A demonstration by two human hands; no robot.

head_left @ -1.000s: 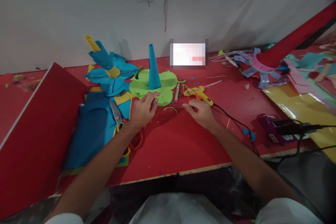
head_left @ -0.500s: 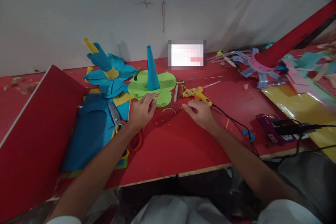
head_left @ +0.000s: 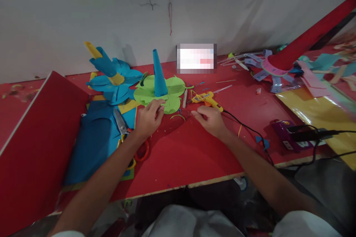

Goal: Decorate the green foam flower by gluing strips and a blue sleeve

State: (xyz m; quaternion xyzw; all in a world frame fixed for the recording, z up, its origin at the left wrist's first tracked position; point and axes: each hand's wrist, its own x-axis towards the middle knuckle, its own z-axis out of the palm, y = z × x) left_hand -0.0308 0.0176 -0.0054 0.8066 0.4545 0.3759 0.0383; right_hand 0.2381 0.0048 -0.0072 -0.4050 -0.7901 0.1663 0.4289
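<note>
My left hand (head_left: 150, 118) is closed, fingers curled, at the near edge of a green paper flower (head_left: 175, 88). A blue paper cone (head_left: 159, 76) stands upright in the flower's middle. Across a small gap, my right hand (head_left: 210, 118) is closed with thumb and forefinger pinched together, just in front of a yellow glue gun (head_left: 206, 98) lying on the table. Whatever either hand's fingers hold is hidden or too small to make out. Scissors (head_left: 120, 121) with red and yellow handles lie partly under my left forearm.
A blue paper flower (head_left: 128, 77) stands behind blue sheets (head_left: 91, 148). On the left leans a red board (head_left: 41, 144). Right of my hands are a purple box (head_left: 282, 133) with black cables, yellow sheets (head_left: 297, 105) and a long red cone (head_left: 311, 40). A blurred bright screen (head_left: 196, 58) stands at the wall.
The whole view has shifted slightly. Both hands keep nearly the same pose and place, and nothing on the table has visibly moved.
</note>
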